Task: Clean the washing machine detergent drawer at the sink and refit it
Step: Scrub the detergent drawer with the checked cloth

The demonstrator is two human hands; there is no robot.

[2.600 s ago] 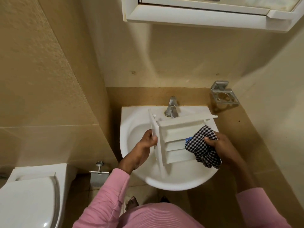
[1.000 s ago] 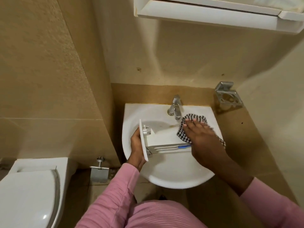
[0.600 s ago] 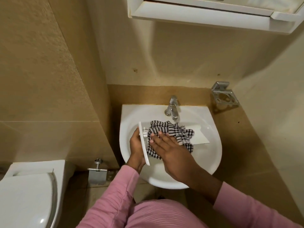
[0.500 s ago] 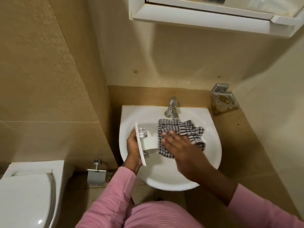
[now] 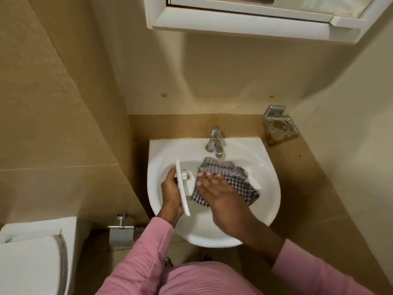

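The white detergent drawer (image 5: pixel 183 184) lies on its side over the bowl of the white sink (image 5: pixel 265 201), its front panel facing left. My left hand (image 5: pixel 170 194) grips that front panel from behind. A black-and-white checked cloth (image 5: pixel 231 177) is spread over the drawer's body and hides most of it. My right hand (image 5: pixel 214 188) presses flat on the cloth with straight fingers. Only the drawer's far right corner (image 5: pixel 254 182) sticks out past the cloth.
A chrome tap (image 5: pixel 215 141) stands at the back of the sink, just above the cloth. A metal holder (image 5: pixel 279 124) is fixed to the right wall. A white cabinet (image 5: pixel 244 20) hangs overhead. A toilet (image 5: pixel 32 258) and a paper holder (image 5: pixel 120 233) are at lower left.
My right hand slides the cloth back and forth along the drawer, from its right end to near the front panel. My left hand has kept hold of the front panel.
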